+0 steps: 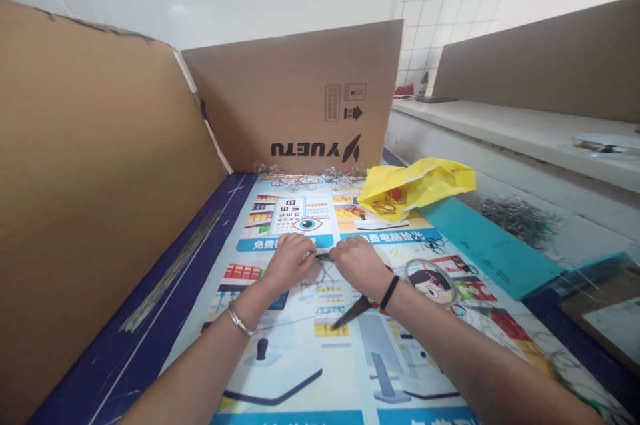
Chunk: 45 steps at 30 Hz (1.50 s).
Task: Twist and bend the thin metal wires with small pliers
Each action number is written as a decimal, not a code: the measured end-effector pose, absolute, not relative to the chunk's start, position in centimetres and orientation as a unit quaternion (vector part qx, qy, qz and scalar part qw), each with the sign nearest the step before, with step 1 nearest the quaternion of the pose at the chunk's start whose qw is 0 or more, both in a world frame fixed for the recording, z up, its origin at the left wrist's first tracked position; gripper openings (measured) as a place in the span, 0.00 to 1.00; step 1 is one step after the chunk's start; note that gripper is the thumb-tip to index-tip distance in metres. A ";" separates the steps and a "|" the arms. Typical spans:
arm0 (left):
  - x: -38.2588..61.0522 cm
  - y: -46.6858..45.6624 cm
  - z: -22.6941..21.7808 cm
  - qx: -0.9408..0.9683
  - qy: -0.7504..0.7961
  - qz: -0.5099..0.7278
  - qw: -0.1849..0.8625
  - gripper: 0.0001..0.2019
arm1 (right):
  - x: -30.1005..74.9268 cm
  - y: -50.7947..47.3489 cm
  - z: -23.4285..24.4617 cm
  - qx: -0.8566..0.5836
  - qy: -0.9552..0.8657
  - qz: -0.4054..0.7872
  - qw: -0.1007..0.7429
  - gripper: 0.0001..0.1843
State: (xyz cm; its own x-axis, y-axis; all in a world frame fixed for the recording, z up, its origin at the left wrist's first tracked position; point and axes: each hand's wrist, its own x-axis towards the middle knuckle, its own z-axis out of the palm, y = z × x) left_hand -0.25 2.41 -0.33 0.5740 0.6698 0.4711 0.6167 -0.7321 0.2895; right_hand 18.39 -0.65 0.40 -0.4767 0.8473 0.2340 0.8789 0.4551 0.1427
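Note:
My left hand (290, 261) and my right hand (359, 266) are close together above the printed sheet (280, 325), fingers closed. Between them runs a thin dark strand (323, 256), pinched at both ends; its exact kind is too small to tell. Fine loose wires (323, 275) hang or lie just below the fingers. Under my right wrist lies a pair of scissors (354, 311) with dark blades and orange handles, partly hidden by the arm. To the right of that wrist is a clear round ring (454, 286).
Cardboard panels (290, 91) wall off the back and left. A yellow bag (420, 186) lies open at the back right beside a teal sheet (490, 245). Long thin wires (173, 271) lie along the left, and a wire heap (515, 218) sits at the right. Small black loops (434, 245) lie nearby.

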 end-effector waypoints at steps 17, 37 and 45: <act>0.2 1.4 0.5 0.921 0.310 0.195 -0.132 0.05 | 17.8 -1.0 0.8 -0.545 -0.829 -0.122 0.030 0.07; -0.9 2.8 -0.1 0.867 0.414 0.267 0.075 0.06 | 18.0 -1.2 1.0 -0.529 -0.836 -0.142 0.026 0.05; -0.9 3.1 -0.6 0.830 0.442 0.286 0.181 0.05 | 17.9 -1.2 1.0 -0.516 -0.847 -0.126 0.034 0.06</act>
State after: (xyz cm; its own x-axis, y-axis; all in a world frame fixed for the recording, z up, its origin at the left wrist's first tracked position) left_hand -0.87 3.12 -0.64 0.4450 0.8383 0.3150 0.6306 -0.5430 0.5545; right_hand 17.91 -1.20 1.01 -0.4656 0.8650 0.1871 0.8820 0.4363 0.1782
